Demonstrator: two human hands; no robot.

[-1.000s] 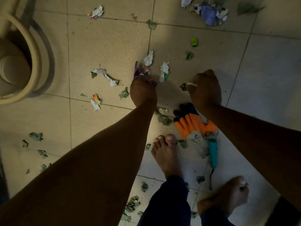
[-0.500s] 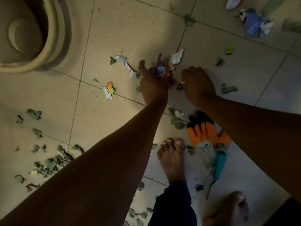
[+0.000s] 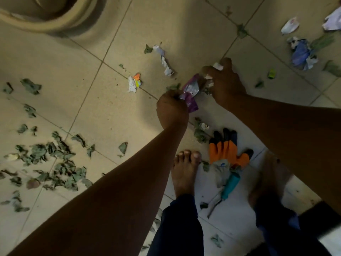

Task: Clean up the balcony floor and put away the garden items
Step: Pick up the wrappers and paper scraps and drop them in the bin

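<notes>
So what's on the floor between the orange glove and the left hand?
In the head view, a clump of dry leaves and a small white paper scrap lie between the orange glove and left hand.

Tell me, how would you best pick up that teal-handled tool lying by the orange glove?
Probably by the teal handle, coming straight down from above. The tool lies flat on the tiles, its thin metal end pointing toward the person. The handle is the thickest part, and its lower stretch is bare. Its top end meets the orange glove, so fingers should close across the handle below that.
</notes>
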